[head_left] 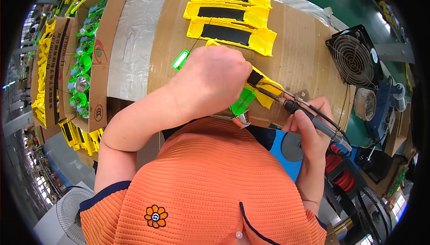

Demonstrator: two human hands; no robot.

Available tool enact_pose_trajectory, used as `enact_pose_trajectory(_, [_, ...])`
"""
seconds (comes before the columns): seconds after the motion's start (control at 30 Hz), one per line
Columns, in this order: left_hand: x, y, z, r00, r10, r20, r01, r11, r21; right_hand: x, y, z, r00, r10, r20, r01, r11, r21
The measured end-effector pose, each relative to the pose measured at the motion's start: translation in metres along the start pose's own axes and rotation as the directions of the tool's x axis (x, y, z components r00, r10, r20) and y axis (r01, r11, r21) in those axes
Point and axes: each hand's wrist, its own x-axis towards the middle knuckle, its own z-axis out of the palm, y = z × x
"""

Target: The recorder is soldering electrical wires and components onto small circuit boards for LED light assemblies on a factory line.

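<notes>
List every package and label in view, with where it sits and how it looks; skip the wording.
Open brown cardboard box: left of the bench, long, red and black print on its flap, filled with green and silver parts.
Second brown cardboard box: further left, narrower, black print, beside yellow plastic parts.
No screens or signs visible.

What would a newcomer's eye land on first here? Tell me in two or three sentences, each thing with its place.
First, the two hands at the centre: the left hand clamps a yellow and green plastic piece on the cardboard-covered bench, while the right hand holds a soldering iron to it. Beyond them, three yellow housings with black panels lie in a row. A box of green parts stands at the left, a black fan at the right.
</notes>
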Motion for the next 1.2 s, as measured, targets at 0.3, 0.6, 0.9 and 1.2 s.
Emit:
enact_pose_trajectory(0.3, [0.002,-0.002,0.000,0.998,0.048,-0.035,-0.048,0.999,0.006,-0.004,0.000,0.005,1.000,-0.025,0.016,0.026,0.999,-0.048])
enact_pose_trajectory(0.6, [0.004,-0.004,0.000,0.996,0.068,-0.049,-0.068,0.998,0.013,-0.006,-0.005,0.010,1.000,-0.016,0.013,0.017,0.993,-0.118])
enact_pose_trajectory(0.9, [0.005,-0.003,-0.002,0.993,0.085,-0.077,-0.086,0.996,-0.001,0.000,-0.021,0.011,0.998,0.017,0.055,0.000,0.959,-0.283])
enact_pose_trajectory(1.2, [0.006,-0.003,-0.003,0.987,0.117,-0.108,-0.116,0.993,0.014,-0.011,-0.027,0.015,1.000,-0.012,-0.015,0.008,0.969,-0.248])
